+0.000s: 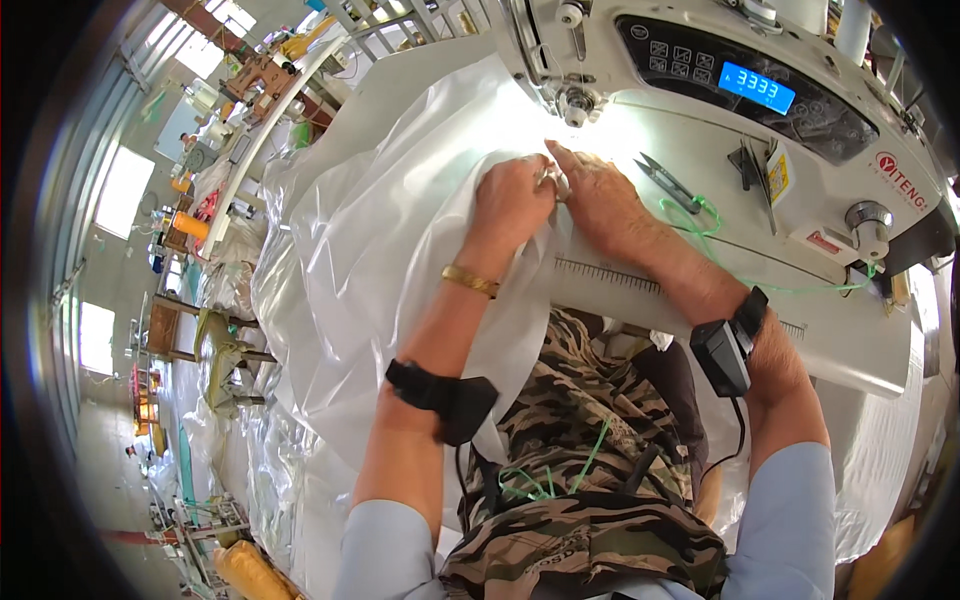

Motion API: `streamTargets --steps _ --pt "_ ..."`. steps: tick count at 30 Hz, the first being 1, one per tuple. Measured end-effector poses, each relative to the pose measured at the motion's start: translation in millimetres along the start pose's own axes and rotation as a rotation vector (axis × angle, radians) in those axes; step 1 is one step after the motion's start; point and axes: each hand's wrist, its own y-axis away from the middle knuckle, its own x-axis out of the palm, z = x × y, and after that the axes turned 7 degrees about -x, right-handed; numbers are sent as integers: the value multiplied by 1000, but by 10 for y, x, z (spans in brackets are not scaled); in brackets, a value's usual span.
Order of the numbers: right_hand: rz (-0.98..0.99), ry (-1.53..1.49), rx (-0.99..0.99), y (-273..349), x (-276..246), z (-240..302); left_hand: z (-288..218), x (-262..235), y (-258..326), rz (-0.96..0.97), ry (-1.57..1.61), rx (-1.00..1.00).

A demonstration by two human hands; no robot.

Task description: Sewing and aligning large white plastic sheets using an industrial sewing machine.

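Note:
A large, shiny white plastic sheet point(370, 220) drapes over the sewing machine's table and hangs down toward my lap. My left hand point(513, 203) is closed, pinching a gathered edge of it just in front of the lit needle area. Right beside it, my right hand point(603, 200) holds the same bunched edge, one finger stretched toward the needle area; its other fingertips are partly hidden. Above both hands is the sewing machine point(575, 100), its presser area washed out by glare. Dark thread snips point(672, 184) lie to the right of my right hand, apart from it.
Green thread point(705, 222) trails over the table beside the snips. A printed ruler point(610, 275) runs along the table's near side. The control panel point(745, 85) is lit at upper right. More plastic sheeting point(285, 480), a stool point(225, 355) and other machines stand at left.

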Motion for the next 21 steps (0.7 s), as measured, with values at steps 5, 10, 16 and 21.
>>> streamTargets --steps 5,10,16,21 --pt "-120 61 -138 69 109 -158 31 -264 1043 -173 206 406" --pt "39 201 -93 21 68 -35 585 -295 3112 336 674 -540" --pt "-19 183 -65 3 37 -230 967 -340 5543 25 151 -822" --pt "123 179 -94 -4 -2 43 732 -374 6190 186 55 -1041"
